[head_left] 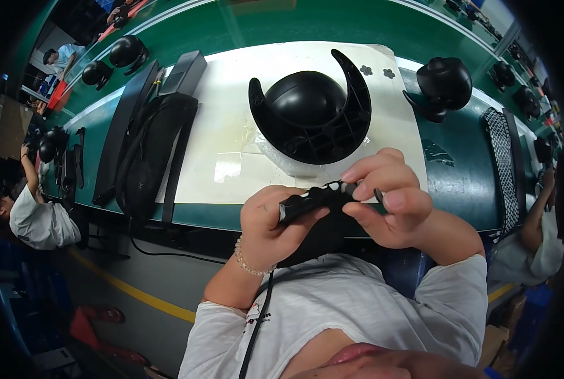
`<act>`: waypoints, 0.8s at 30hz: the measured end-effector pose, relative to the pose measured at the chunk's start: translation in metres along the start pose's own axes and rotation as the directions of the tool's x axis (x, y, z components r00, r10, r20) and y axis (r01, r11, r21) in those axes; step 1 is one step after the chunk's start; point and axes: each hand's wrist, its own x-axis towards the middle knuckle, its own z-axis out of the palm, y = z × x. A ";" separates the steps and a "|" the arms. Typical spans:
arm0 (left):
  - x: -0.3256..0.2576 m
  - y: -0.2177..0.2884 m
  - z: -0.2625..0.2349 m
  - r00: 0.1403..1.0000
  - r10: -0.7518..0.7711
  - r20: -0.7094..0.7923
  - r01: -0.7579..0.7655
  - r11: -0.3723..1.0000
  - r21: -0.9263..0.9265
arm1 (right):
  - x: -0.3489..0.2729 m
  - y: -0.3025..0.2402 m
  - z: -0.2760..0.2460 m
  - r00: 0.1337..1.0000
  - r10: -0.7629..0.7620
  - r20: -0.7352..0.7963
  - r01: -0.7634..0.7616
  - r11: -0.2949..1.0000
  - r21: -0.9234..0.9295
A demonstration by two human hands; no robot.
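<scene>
Close to the table's front edge, my left hand (261,221) is closed around a short black strip (308,201) with a scalloped edge and small pale spots. My right hand (392,203) is at the strip's right end, its thumb and fingers pinching a small dark flat piece (378,195). Whether this piece is joined to the strip, I cannot tell. Just beyond both hands, a black crescent-shaped plastic part (358,104) with a ribbed inner side curves around a glossy black dome (305,95). They rest on a white sheet (216,142).
Left of the sheet lie a black padded bag (152,151) and a grey-black box (186,72). Another black rounded shell (445,85) stands at right, near a checkered strip (500,164). Two flower-shaped pieces (389,73) lie at the sheet's far corner. Co-workers (42,215) sit on both sides.
</scene>
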 end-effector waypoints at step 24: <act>-0.004 -0.004 -0.015 0.941 -0.337 0.041 0.335 0.902 -0.274 | 0.025 -0.002 0.002 0.957 0.006 0.290 -0.040 0.993 0.110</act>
